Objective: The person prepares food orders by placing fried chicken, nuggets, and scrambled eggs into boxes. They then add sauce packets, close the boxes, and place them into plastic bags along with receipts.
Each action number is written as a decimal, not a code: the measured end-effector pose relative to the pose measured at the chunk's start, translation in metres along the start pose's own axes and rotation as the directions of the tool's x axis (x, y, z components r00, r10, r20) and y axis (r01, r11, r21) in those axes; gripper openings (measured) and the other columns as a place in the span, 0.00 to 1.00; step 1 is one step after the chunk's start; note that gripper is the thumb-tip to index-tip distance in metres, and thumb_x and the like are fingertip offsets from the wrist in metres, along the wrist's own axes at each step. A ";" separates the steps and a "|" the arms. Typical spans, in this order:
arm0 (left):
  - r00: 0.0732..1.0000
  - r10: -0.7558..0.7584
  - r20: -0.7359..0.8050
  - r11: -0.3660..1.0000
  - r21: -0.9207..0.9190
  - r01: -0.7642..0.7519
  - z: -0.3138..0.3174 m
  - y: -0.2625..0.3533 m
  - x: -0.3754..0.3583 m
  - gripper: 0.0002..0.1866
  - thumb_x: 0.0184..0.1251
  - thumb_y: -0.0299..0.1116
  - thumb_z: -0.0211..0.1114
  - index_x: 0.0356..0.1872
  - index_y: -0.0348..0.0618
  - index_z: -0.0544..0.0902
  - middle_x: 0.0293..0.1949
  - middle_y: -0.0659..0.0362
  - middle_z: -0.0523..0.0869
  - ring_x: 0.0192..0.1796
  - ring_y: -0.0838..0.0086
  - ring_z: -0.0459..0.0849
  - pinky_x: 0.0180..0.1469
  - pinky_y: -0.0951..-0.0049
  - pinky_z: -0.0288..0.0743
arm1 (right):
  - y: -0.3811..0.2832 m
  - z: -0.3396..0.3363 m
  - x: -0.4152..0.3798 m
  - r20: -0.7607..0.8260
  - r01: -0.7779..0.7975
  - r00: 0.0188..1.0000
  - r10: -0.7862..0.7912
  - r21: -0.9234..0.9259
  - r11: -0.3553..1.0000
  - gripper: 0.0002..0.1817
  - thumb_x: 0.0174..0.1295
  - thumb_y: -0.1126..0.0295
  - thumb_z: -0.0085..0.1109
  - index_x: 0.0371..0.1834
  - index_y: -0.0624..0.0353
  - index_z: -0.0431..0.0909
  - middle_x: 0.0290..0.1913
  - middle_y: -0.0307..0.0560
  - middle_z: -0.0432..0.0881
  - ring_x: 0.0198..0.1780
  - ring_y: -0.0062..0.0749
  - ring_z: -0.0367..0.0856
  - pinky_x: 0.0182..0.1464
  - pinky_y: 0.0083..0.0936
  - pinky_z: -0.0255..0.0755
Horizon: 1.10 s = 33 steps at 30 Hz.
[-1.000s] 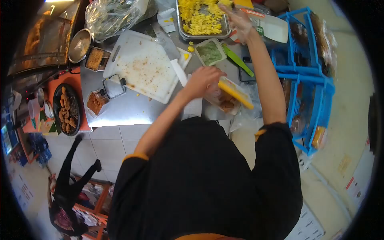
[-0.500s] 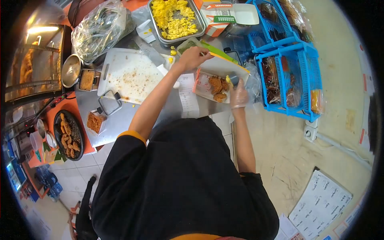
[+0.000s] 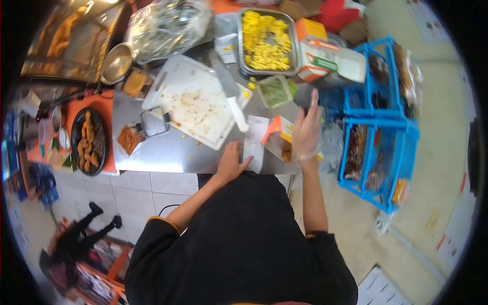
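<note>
My left hand [image 3: 231, 163], its fingers apart and holding nothing, is beside the paper receipt [image 3: 255, 134] at the counter's front edge. My right hand [image 3: 307, 133], in a clear plastic glove, reaches over the right side of the takeaway box [image 3: 274, 145]. Its long, slightly blurred fingers are at a small dark cup [image 3: 303, 95], which seems gripped between finger and thumb. The box has orange edges and its flaps are partly folded in. A piece of fried chicken [image 3: 287, 153] shows inside; my hand hides the rest.
A knife [image 3: 235, 107] lies across the crumb-strewn white cutting board [image 3: 185, 96]. Behind are a tray of scrambled egg [image 3: 267, 43] and a tub of something green [image 3: 275, 91]. Blue baskets [image 3: 378, 122] stand on the right. Fried pieces lie on a black plate [image 3: 89, 142] at left.
My left hand has left the box's lid and come back beside the receipt. The right hand has moved the dark cup from the box toward the back. The box's flaps are folded further in.
</note>
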<state>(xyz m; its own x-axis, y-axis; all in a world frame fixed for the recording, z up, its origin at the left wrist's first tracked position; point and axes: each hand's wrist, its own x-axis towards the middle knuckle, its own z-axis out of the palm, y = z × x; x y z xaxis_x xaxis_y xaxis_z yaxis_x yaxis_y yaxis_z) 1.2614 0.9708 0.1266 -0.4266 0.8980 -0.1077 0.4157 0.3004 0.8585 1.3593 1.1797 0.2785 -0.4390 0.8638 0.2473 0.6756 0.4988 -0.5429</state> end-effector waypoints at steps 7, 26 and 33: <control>0.988 -0.146 -0.048 0.905 -0.409 0.115 0.031 -0.006 -0.009 0.16 0.63 0.25 0.66 0.52 0.40 0.77 0.47 0.47 0.83 0.53 0.52 0.82 0.57 0.62 0.74 | -0.096 0.152 0.208 0.034 0.796 0.606 -0.795 -0.007 0.606 0.25 0.66 0.67 0.56 0.67 0.58 0.69 0.54 0.55 0.78 0.59 0.50 0.74 0.64 0.41 0.68; 0.689 -0.260 -0.676 0.924 -0.382 -0.027 -0.241 0.035 -0.039 0.32 0.60 0.16 0.66 0.68 0.33 0.70 0.66 0.51 0.73 0.69 0.67 0.71 0.71 0.68 0.62 | -0.140 0.150 0.176 0.233 0.630 0.344 -0.910 0.661 0.408 0.23 0.60 0.73 0.58 0.60 0.54 0.76 0.64 0.44 0.76 0.57 0.37 0.79 0.55 0.32 0.75; 0.932 -0.080 -0.354 0.858 -0.500 -0.116 -0.238 0.052 0.018 0.36 0.59 0.15 0.66 0.71 0.34 0.67 0.71 0.49 0.69 0.71 0.66 0.69 0.72 0.67 0.64 | 0.021 0.003 -0.077 0.803 0.066 0.596 -0.022 -0.022 0.998 0.16 0.64 0.68 0.61 0.54 0.55 0.82 0.45 0.53 0.84 0.51 0.44 0.81 0.57 0.38 0.72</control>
<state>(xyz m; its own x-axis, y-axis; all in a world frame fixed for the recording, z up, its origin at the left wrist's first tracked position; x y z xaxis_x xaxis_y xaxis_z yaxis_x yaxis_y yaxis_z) 1.0845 0.9257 0.2883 -0.7148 0.6993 0.0084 0.0045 -0.0074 1.0000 1.4061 1.1233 0.2457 -0.7519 0.4468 -0.4848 0.6579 0.5562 -0.5077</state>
